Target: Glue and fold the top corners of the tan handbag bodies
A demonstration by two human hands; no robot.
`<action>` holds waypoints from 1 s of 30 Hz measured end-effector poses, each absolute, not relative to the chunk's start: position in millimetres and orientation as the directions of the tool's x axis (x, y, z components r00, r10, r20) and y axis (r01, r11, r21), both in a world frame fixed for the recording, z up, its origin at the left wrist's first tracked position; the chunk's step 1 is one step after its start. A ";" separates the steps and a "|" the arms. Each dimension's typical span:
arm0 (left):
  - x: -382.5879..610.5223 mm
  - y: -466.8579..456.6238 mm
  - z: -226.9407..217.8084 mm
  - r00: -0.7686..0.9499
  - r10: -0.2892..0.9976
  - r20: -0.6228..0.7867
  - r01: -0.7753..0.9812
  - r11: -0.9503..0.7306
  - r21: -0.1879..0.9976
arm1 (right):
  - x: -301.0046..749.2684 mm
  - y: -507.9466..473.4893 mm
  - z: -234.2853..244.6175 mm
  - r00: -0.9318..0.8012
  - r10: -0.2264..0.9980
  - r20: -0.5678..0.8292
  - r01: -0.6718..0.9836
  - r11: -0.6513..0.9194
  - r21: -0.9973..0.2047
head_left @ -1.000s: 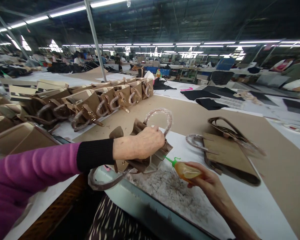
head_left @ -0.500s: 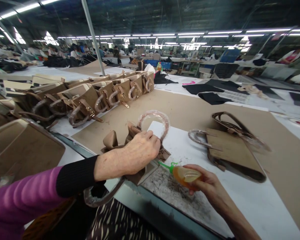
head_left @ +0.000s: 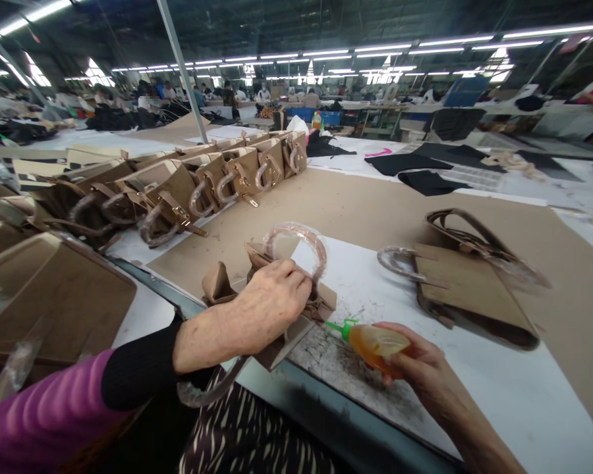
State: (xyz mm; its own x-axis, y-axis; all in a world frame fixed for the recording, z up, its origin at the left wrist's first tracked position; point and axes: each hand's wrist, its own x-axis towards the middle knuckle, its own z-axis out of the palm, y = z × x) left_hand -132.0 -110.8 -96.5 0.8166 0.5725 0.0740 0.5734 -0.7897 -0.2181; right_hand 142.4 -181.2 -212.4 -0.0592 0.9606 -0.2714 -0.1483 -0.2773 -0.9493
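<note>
Under my left hand (head_left: 269, 303) lies a brown handbag (head_left: 286, 339) at the table's near edge, its plastic-wrapped handle (head_left: 316, 247) standing up behind the knuckles. My left fingers are closed on the bag, their tips hidden. My right hand (head_left: 410, 352) is wrapped round a squeeze bottle (head_left: 378, 342) of amber liquid with a green nozzle. The bottle is tilted on its side, and its tip points at the bag's right side, a small gap apart. To the right, a second brown handbag (head_left: 474, 296) with wrapped handles lies flat.
Rows of brown handbags (head_left: 240, 171) stand along the left. A large bag panel (head_left: 54, 289) is near my left arm. Black cut pieces (head_left: 432, 181) lie farther back. White paper (head_left: 504, 388) with dark smudges covers the near table, and a metal pole (head_left: 182, 72) rises behind.
My view has shifted slightly. The bottle in my right hand has drawn a little away from the bag to the right. My left hand keeps its hold on the bag.
</note>
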 end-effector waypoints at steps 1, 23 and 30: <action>-132.6 -111.9 -97.4 0.815 0.575 0.077 0.577 -0.788 -0.215 | 141.5 -181.2 -213.8 -0.067 0.958 -0.278 -0.148 -0.285 -0.947; -135.8 -116.8 -102.9 0.814 0.563 0.143 0.581 -0.782 -0.225 | 118.8 -199.6 -207.9 -0.129 0.943 -0.308 -0.289 -0.333 -0.897; -135.5 -115.6 -103.2 0.827 0.546 0.134 0.561 -0.790 -0.247 | 108.5 -212.0 -200.3 -0.182 0.928 -0.325 -0.324 -0.368 -0.871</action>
